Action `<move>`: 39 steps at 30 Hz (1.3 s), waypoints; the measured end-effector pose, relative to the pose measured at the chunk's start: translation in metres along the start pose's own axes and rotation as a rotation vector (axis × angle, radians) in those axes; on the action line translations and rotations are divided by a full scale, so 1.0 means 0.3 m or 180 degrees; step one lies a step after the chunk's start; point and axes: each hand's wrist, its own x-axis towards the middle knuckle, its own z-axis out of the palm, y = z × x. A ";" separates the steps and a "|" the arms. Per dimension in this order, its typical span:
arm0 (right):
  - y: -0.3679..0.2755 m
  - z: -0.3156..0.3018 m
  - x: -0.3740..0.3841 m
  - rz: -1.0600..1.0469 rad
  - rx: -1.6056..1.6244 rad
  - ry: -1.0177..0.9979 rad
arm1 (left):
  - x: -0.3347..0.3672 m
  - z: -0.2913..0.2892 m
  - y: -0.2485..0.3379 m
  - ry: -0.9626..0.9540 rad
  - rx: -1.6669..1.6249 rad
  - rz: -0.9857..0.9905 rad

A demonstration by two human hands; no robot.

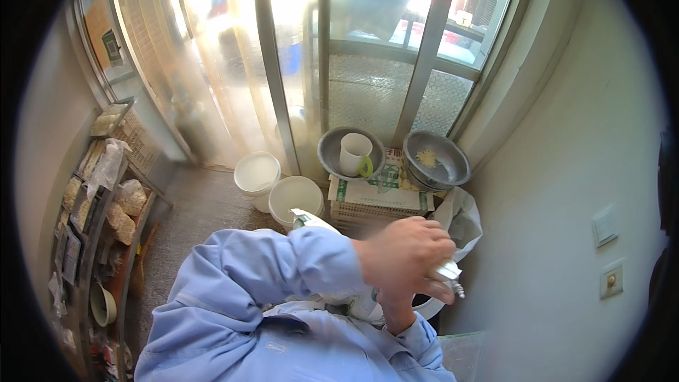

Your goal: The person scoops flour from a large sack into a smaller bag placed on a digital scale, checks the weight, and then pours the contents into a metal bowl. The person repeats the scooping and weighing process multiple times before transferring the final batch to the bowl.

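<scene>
My left hand (409, 253) reaches across my body to the right, its fingers closed round a white crumpled piece that looks like a bag's gathered end (448, 272). A thin twisted tip sticks out past the fingers. Close below it is my right hand (397, 305), mostly covered by the left one, so its fingers do not show. In front of me stands a white bag with green print (308, 219), partly behind my left sleeve. Whether it joins the piece in my hand, I cannot tell.
Two white buckets (257, 173) stand ahead. Beyond the bag, a grey basin (329, 143) with a white green-handled mug (355, 153) and another basin (453, 159) with pale bits rest on a stack (382, 194). A loaded shelf (95, 240) lines the left; a wall (552, 191) the right.
</scene>
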 end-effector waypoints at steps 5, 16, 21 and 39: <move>-0.017 -0.052 0.030 0.0387 0.0219 0.0216 | -0.284 0.005 -0.303 -0.0338 -0.0382 -0.1121; -0.078 -0.057 0.076 0.0352 0.0407 -0.0284 | -0.783 0.127 -0.656 -0.0332 -0.0115 -0.3852; -0.093 -0.097 0.107 0.0082 -0.0472 0.0136 | -0.747 0.113 -0.615 0.0081 0.0031 -0.3938; -0.708 -0.644 0.405 -0.1228 -0.0433 0.0935 | -0.156 -0.180 -0.180 0.2025 -0.0741 -0.2166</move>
